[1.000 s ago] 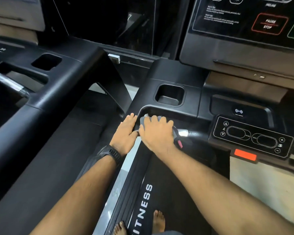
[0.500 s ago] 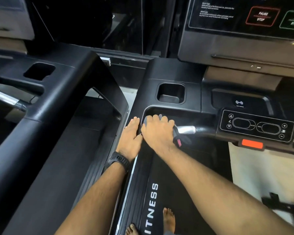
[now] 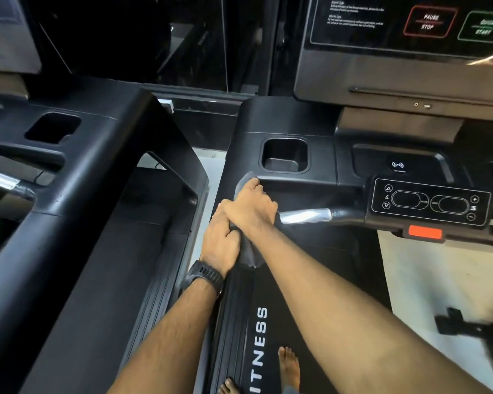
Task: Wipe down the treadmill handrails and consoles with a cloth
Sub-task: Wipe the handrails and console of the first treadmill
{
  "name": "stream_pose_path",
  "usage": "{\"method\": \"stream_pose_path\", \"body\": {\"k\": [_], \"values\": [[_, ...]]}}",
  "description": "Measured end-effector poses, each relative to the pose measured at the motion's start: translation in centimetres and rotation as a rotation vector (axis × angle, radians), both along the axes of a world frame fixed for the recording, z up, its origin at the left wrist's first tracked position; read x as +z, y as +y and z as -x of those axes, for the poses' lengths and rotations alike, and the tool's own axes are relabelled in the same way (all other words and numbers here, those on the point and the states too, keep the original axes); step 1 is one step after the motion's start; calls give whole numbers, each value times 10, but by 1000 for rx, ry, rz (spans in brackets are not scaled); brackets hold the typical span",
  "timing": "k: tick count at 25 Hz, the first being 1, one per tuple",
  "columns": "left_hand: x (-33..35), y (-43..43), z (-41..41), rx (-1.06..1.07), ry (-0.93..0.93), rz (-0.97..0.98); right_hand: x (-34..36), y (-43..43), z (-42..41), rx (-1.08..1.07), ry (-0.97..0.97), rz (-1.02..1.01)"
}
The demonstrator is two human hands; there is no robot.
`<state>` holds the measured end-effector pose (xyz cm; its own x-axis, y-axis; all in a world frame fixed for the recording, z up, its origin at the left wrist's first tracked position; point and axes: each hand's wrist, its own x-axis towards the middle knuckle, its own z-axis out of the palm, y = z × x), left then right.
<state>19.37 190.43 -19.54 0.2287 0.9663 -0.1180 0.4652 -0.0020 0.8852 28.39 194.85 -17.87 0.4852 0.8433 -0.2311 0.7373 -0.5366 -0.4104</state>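
A grey cloth (image 3: pixel 248 256) is draped over the black left handrail (image 3: pixel 234 294) of the treadmill I stand on. My right hand (image 3: pixel 252 210) lies over the cloth with its fingers curled round it and the rail; a cloth corner shows past the fingertips. My left hand (image 3: pixel 221 241), with a black watch at the wrist, sits just left of it, fingers curled round the rail's outer edge and touching the cloth. The console's button panel (image 3: pixel 430 201) and screen (image 3: pixel 410 27) lie to the right, apart from both hands.
A silver grip sensor bar (image 3: pixel 306 216) runs right from my right hand toward the panel, with a red safety key (image 3: pixel 425 232) below. A square cup holder (image 3: pixel 285 155) sits above the hands. A neighbouring treadmill's black frame (image 3: pixel 103 177) fills the left. My bare feet (image 3: pixel 289 365) stand on the belt.
Both hands have slid back along the handrail toward me. My left hand, flat before, now has curled fingers. More cloth shows above and below my right hand.
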Motion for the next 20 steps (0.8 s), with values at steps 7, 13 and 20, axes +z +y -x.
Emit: {"method": "stream_pose_path", "body": {"k": [7, 13, 20], "values": [[-9, 0, 6, -6, -56, 25, 18, -10, -31, 221, 70, 159], [2, -6, -1, -53, 96, 6, 32, -34, -38, 553, -335, 243], [-3, -2, -4, -89, 223, -64, 42, -26, -109, 1225, -976, 64]]}}
